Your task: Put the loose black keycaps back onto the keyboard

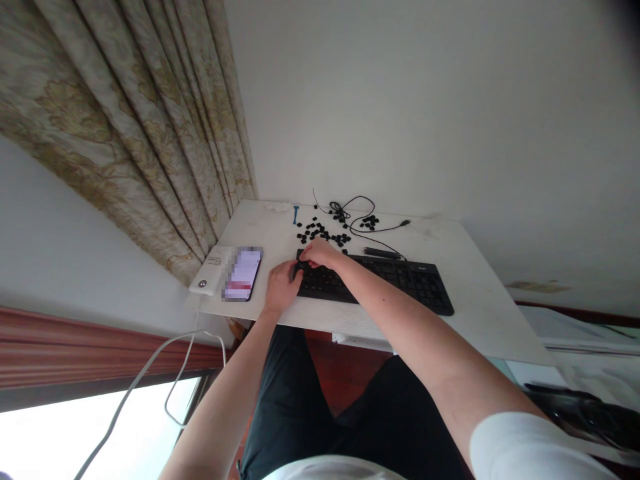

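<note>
A black keyboard [420, 283] lies along the front of the white table. My left hand [283, 285] rests at its left end, with the thumb and fingers apart around the corner and edge. Over the keyboard's upper left part, my right hand [319, 253] has its fingers pinched together at the keys. Anything between those fingertips is too small to make out. Behind the keyboard many loose black keycaps [315, 230] are scattered, with a smaller group [370, 222] farther right. My right forearm hides part of the keyboard's middle.
A phone [243, 273] and a white box [207, 272] lie at the table's [475, 300] left. A blue tool [296, 215], a coiled black cable [340, 211] and a dark bar-shaped piece [382, 253] lie behind the keyboard. A curtain [165, 120] hangs at the left.
</note>
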Demonstrator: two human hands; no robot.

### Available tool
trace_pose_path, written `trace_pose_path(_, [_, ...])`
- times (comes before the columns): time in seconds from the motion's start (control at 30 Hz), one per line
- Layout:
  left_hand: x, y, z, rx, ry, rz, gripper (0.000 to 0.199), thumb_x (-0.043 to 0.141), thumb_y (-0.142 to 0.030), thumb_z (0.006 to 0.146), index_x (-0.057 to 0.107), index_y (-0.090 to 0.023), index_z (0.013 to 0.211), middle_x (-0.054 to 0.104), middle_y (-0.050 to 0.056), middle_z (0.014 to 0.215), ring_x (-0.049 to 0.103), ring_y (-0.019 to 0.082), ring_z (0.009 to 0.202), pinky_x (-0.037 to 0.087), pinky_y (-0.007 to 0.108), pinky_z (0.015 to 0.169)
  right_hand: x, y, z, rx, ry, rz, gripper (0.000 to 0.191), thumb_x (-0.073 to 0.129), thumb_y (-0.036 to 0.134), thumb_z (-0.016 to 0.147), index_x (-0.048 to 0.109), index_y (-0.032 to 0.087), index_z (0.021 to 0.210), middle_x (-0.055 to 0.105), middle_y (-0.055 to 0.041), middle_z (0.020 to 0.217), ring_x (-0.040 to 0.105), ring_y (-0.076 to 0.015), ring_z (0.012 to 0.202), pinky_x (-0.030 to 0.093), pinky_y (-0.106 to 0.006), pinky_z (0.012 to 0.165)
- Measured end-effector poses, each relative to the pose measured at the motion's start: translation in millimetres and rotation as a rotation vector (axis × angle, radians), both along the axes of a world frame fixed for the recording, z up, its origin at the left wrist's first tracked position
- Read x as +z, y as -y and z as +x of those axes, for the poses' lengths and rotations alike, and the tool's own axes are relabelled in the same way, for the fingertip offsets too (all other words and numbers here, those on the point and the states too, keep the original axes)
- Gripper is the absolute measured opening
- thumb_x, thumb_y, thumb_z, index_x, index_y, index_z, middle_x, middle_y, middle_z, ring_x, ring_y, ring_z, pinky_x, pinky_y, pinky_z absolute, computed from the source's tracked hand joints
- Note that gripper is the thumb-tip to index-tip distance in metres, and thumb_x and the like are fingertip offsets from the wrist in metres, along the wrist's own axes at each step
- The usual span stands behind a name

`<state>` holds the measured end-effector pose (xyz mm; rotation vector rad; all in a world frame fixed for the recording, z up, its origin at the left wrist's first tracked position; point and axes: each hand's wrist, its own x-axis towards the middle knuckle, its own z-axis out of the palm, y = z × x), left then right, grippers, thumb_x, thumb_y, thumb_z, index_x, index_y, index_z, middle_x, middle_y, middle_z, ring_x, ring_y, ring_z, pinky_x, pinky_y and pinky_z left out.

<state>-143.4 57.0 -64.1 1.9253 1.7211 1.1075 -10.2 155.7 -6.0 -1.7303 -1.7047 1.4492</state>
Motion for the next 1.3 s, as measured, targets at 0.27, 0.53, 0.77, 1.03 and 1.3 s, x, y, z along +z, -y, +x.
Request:
trace_pose_path(0.27, [1.9,0.5,0.7,-0.007,-0.021,0.006,0.025,0.056,-0.026,0.091,0.065,-0.019,0.114,0.071,0.009,0.110,0.065,0.025,0.106,0.048,0.044,0.102,3.0,0.6,-4.4,0.014,0.070,0.007,0.015,0.081,0.011,0.069,0.066,0.012,0.065,0.056,-0.0012,0.045,0.055,-0.0122,0.045,0.051,-0.022,0.045])
trace_pose_path(0.53, [1.6,0.0,1.6,-0.007,-0.045,0.011,0.028,0.056,-0.027,0.091,0.063,-0.019,0.117,0.071,0.009,0.113,0.065,0.026,0.108,0.047,0.045,0.103,15.9,-8.0,-4.7,0.086,0.267,0.019,0.024,0.087,0.023,0.064,0.066,0.012,0.065,0.051,0.0005,0.041,0.054,-0.0139,0.045,0.047,-0.024,0.045])
trace_pose_path(0.77, [1.5,0.2,3.0,-0.012,-0.080,0.009,0.031,0.055,-0.031,0.093,0.062,-0.021,0.122,0.070,0.009,0.116,0.063,0.026,0.113,0.046,0.045,0.104,13.6,-17.0,-2.6,0.193,0.410,0.102,0.026,0.089,0.028,0.060,0.068,0.013,0.064,0.050,-0.0003,0.039,0.062,-0.0210,0.054,0.049,-0.029,0.056])
trace_pose_path(1.03, [1.7,0.9,3.5,-0.001,-0.108,0.003,0.036,0.053,-0.038,0.095,0.061,-0.019,0.125,0.069,0.011,0.119,0.061,0.026,0.116,0.042,0.045,0.107,7.2,-16.7,-2.6,0.251,0.532,0.086,0.025,0.084,0.034,0.068,0.068,0.014,0.068,0.056,-0.0016,0.046,0.061,-0.0185,0.054,0.045,-0.028,0.056])
trace_pose_path(1.3, [0.9,2.3,5.1,-0.043,-0.180,-0.018,0.039,0.049,-0.040,0.097,0.058,-0.023,0.131,0.063,0.010,0.130,0.054,0.026,0.125,0.037,0.048,0.111,5.6,24.1,70.9,-0.165,0.310,0.553,0.030,0.058,0.045,0.088,0.060,0.019,0.075,0.064,-0.0024,0.072,0.057,-0.0151,0.066,0.037,-0.025,0.060])
